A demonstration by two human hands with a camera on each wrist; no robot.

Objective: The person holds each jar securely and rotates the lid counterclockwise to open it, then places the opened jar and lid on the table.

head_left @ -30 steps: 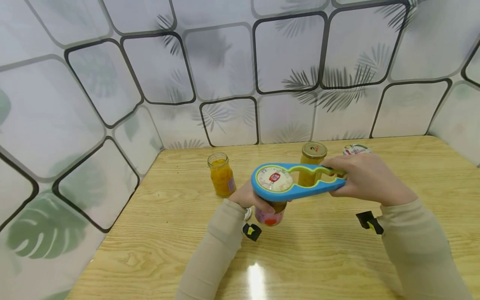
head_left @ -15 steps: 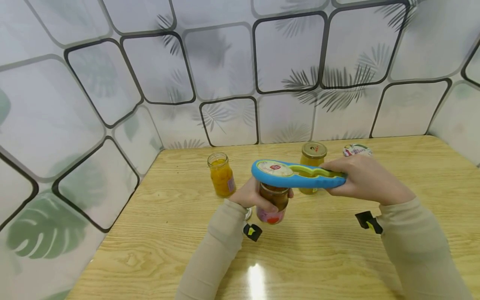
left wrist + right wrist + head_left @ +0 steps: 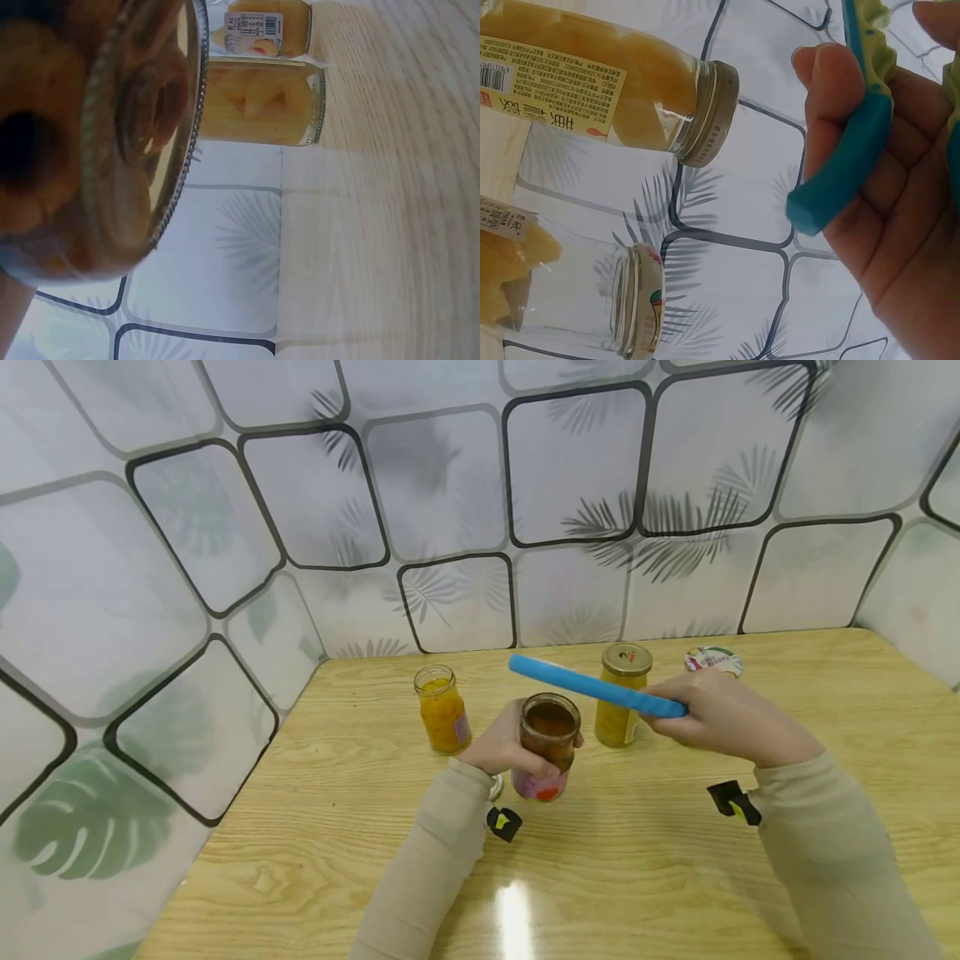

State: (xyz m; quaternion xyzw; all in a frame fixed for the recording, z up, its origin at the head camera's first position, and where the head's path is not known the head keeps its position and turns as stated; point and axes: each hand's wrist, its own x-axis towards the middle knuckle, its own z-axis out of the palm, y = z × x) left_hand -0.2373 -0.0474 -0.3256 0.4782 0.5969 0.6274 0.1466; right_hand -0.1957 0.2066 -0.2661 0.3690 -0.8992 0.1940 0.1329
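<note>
In the head view my left hand point(image 3: 517, 750) grips a glass jar point(image 3: 551, 739) of dark brown contents, held slightly tilted, its mouth uncovered. From the left wrist, the ridged bottom of this jar point(image 3: 142, 142) fills the left side. My right hand point(image 3: 723, 714) holds a blue jar opener point(image 3: 592, 683) by its handles, above and to the right of the jar's mouth, apart from it. Only the opener's edge faces the head camera, so whatever lies in its ring is hidden. The right wrist view shows fingers curled around the blue-and-green handle point(image 3: 847, 161).
An uncapped jar of orange fruit point(image 3: 446, 718) stands left. A jar with a gold lid point(image 3: 624, 697) stands behind the opener; another with a patterned lid point(image 3: 714, 660) is mostly hidden by the right hand. A round metallic lid point(image 3: 496, 787) shows beside the left wrist.
The opener has lifted off the jar with its ring end tipping up to edge-on, uncovering the jar's mouth; the lid seen in its ring is now out of sight. The left hand stays nearly still.
</note>
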